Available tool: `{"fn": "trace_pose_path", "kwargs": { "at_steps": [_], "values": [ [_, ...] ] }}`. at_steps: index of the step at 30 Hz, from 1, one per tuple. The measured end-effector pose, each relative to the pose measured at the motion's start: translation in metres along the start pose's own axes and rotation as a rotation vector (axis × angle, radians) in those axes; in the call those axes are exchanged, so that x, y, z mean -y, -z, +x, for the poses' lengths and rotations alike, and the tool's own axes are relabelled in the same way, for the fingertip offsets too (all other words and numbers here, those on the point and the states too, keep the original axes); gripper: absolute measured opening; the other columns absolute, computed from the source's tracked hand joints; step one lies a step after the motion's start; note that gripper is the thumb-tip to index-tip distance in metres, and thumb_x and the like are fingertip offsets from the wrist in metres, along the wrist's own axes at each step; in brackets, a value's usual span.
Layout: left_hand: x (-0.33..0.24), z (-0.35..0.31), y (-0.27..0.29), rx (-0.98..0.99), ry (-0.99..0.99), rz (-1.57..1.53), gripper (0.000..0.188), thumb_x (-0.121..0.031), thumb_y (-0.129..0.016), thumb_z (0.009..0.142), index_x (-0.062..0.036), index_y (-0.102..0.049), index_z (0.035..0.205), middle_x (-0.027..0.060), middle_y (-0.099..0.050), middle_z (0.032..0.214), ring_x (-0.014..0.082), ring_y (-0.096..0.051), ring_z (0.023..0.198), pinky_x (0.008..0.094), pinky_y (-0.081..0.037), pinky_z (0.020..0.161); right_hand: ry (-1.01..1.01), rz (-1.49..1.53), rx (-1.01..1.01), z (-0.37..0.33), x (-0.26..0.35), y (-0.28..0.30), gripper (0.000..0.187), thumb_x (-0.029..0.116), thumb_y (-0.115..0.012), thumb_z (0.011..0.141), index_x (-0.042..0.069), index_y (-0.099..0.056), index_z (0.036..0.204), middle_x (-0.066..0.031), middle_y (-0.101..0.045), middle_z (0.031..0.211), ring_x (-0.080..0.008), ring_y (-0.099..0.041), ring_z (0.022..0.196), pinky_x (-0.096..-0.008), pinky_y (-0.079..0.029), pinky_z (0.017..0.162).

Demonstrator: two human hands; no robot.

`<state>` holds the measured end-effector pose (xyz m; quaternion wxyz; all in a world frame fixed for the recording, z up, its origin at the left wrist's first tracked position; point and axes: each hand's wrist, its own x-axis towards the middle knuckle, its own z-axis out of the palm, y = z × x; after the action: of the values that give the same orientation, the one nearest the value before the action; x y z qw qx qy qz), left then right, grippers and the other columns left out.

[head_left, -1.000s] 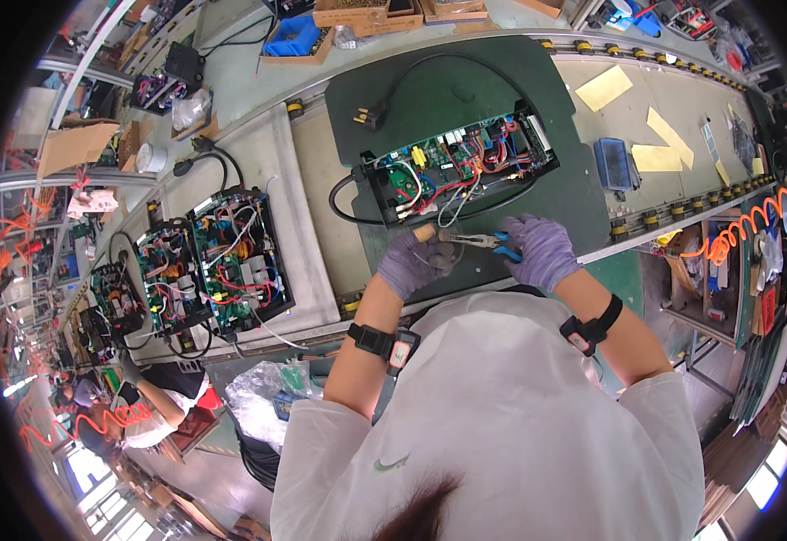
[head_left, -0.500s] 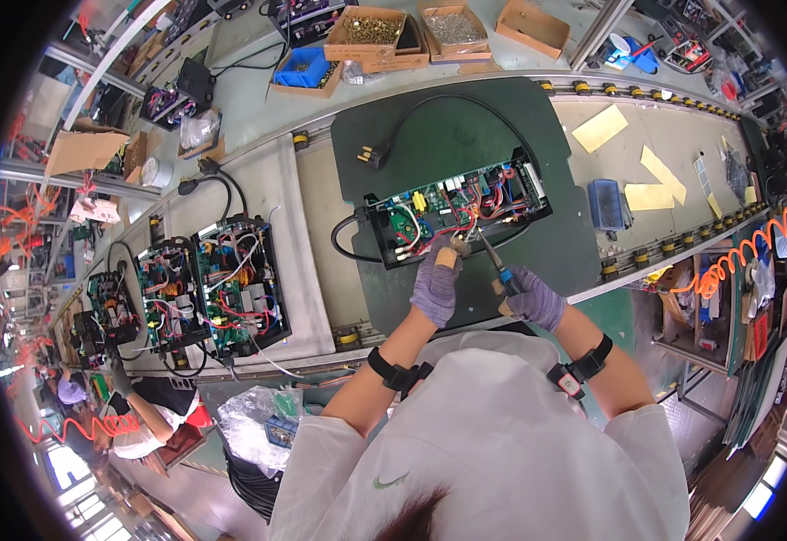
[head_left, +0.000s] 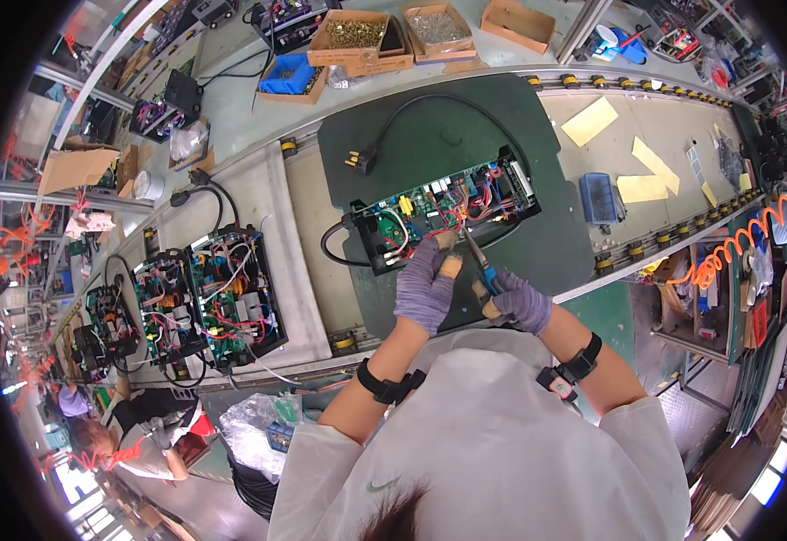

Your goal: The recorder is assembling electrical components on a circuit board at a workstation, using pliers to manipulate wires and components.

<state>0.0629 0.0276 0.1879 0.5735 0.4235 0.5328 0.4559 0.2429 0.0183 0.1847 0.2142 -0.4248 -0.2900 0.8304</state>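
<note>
An open electronic unit [head_left: 429,200], a black chassis with a green circuit board and coloured wires, lies on a dark green board [head_left: 547,239]. My left hand [head_left: 427,284], in a purple glove with tan fingertips, is closed at the unit's front edge. What its fingers pinch is too small to make out. In my right hand [head_left: 520,302], gloved the same way, are long-nose pliers [head_left: 477,254] with blue handles. Their tip points at the wires by the unit's front edge, near my left fingertips. The unit's black cable curves behind it to a plug [head_left: 361,160].
More open units [head_left: 235,298] stand on the line at left. Yellow strips [head_left: 650,169] and a blue bin [head_left: 599,198] lie to the right. Cartons of small parts [head_left: 357,38] sit on the far bench. A coiled orange hose [head_left: 745,239] hangs at right. Another person [head_left: 136,442] is at lower left.
The whole view has shifted slightly. Both hands stay at the unit's front edge, the pliers still in the right. The person at lower left has moved and bends further into view.
</note>
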Motion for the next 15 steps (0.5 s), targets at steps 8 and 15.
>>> {"fn": "trace_pose_path", "kwargs": {
  "at_steps": [8,15],
  "values": [
    [-0.014,-0.003,0.001,0.013,0.003,-0.003,0.028,-0.006,-0.059,0.084,0.0028,-0.057,0.11,0.0099,-0.062,0.101,0.015,-0.059,0.094,0.0259,-0.045,0.084,0.072,-0.212,-0.106,0.0,0.007,-0.014,0.023,0.008,-0.062,0.067,0.008,-0.052,0.088,0.001,-0.045,0.068,-0.008,-0.044,0.056,-0.0233,-0.036,0.048],
    [-0.017,-0.007,0.001,-0.047,-0.066,0.026,0.032,-0.01,-0.061,0.083,0.002,-0.057,0.113,0.01,-0.063,0.102,0.0144,-0.059,0.093,0.0252,-0.045,0.083,0.354,-0.652,-0.337,0.0,0.001,-0.02,0.033,0.008,-0.065,0.065,0.002,-0.052,0.096,-0.0034,-0.05,0.07,-0.0134,-0.047,0.062,-0.0282,-0.045,0.058]
  ]
}}
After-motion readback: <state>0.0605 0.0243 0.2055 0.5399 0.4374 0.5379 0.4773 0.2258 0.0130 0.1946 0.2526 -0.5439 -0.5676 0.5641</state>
